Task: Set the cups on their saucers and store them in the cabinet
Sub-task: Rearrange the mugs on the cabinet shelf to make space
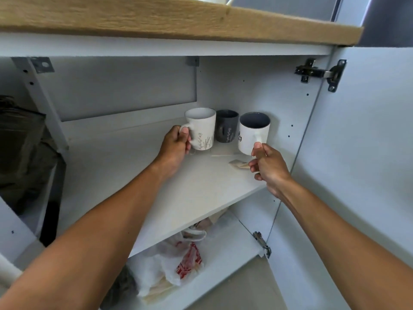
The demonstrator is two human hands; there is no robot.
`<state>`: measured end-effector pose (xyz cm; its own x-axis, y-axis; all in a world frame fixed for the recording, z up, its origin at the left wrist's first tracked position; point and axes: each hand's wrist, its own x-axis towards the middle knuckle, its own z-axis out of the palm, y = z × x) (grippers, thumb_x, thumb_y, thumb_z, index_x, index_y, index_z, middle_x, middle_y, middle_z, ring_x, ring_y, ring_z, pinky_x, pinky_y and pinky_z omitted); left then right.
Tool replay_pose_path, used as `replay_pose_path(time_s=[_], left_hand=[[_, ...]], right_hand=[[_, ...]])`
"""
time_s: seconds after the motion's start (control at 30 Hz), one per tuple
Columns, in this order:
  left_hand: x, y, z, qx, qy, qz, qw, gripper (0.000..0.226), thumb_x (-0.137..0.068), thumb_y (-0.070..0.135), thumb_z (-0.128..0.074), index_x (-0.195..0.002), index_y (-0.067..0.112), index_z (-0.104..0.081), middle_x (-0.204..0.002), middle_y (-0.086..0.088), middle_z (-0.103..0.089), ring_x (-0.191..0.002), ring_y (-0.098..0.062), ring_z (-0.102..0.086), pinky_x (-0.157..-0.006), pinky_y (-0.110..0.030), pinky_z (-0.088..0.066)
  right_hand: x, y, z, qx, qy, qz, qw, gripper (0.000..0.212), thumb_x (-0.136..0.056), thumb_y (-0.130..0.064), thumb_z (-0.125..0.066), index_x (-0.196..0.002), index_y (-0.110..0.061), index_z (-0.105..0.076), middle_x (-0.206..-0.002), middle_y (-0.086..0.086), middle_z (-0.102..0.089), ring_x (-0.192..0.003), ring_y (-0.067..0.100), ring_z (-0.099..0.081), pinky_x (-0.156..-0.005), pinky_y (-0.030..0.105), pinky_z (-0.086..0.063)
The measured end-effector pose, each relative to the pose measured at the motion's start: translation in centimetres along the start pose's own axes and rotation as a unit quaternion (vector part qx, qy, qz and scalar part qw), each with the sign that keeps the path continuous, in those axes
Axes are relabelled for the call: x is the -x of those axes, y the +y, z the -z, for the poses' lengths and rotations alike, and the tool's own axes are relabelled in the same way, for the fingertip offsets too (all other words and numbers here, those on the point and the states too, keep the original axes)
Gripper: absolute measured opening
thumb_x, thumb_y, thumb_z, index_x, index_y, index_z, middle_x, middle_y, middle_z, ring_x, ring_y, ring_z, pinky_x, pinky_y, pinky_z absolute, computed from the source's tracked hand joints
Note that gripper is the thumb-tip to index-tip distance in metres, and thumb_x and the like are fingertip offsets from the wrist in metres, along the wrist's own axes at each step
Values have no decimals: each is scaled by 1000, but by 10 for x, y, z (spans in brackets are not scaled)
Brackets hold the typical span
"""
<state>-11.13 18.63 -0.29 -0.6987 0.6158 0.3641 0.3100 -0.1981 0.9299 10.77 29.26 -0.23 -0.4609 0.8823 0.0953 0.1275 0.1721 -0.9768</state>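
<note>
Under the wooden worktop [178,21], cabinet open, door [368,153] swung out to the right with two hinges showing. Both hands reach in over the upper shelf [190,191].

Left hand [174,148]: grip pinching the handle of the floral white mug [202,128], thumb on top of the handle. Mug upright, mouth up, long axis vertical, handle pointing left toward the hand. Looks about at shelf level; contact of its base with the shelf can't be told.

Right hand [268,164]: grip pinching the handle of the white mug with black lettering [253,134], thumb up against the handle. Mug upright, mouth up, dark inside, handle pointing toward the camera. Held just above the shelf, near the right cabinet wall.

Between the two grips, further back: grey mug [226,126], upright, just beside the floral mug, standing on the shelf near the back wall.

Count: three mugs, two white, one grey. Saucers: none made out.

Room: shelf left of the left grip is bare, wide open. Front edge of the shelf runs diagonally below both wrists. Just below the right grip a small paper scrap [239,164] lies on the shelf. Tight at the right wall.

Lower shelf: one white plastic bag [169,265] with red print, plus other soft clutter, unclear.
</note>
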Motion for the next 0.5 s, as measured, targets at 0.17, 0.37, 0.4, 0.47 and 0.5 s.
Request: replay_pose_path(time_s=[0.17, 0.37, 0.4, 0.47, 0.5], left_hand=[[-2, -5, -37, 25, -39, 22, 999, 26, -106, 22, -39, -83, 15, -48, -74, 0, -50, -56, -9, -42, -55, -22, -38], [-5, -18, -59, 43, -65, 36, 996, 25, -106, 21, -39, -83, 16, -48, -76, 2, -50, -58, -9, -42, -56, -21, -38], [-6, -20, -61, 46, -66, 37, 996, 25, -106, 20, -39, -83, 16, -48, -75, 2, -50, -58, -9, -42, -56, -21, -38], [-7, -22, -65, 46, -70, 37, 996, 25, -106, 20, -39, -83, 16, -48, -75, 2, -49, -58, -9, -42, -55, -21, -38], [-8, -23, -68, 44, -74, 37, 996, 25, -106, 20, -38, -83, 16, -47, -75, 2, -49, -58, -9, -42, -55, -20, -38]], right_hand=[[-4, 12, 8, 1, 24, -10, 1000, 38, -103, -45, -40, -83, -17, -54, -70, 5, -58, -56, 14, -51, -46, 24, -37], [-9, 25, 11, -3, 41, -23, 999, 37, -102, -45, -42, -80, -18, -54, -68, 3, -57, -53, 13, -50, -44, 23, -36], [-9, 27, 11, -2, 43, -24, 999, 37, -102, -45, -42, -80, -17, -54, -67, 3, -57, -53, 14, -50, -45, 23, -36], [-10, 30, 11, -5, 46, -26, 999, 37, -102, -45, -43, -79, -17, -54, -67, 3, -57, -53, 14, -50, -45, 23, -35], [-11, 31, 10, -8, 46, -28, 999, 37, -102, -44, -43, -79, -17, -53, -67, 4, -56, -53, 14, -49, -45, 22, -35]])
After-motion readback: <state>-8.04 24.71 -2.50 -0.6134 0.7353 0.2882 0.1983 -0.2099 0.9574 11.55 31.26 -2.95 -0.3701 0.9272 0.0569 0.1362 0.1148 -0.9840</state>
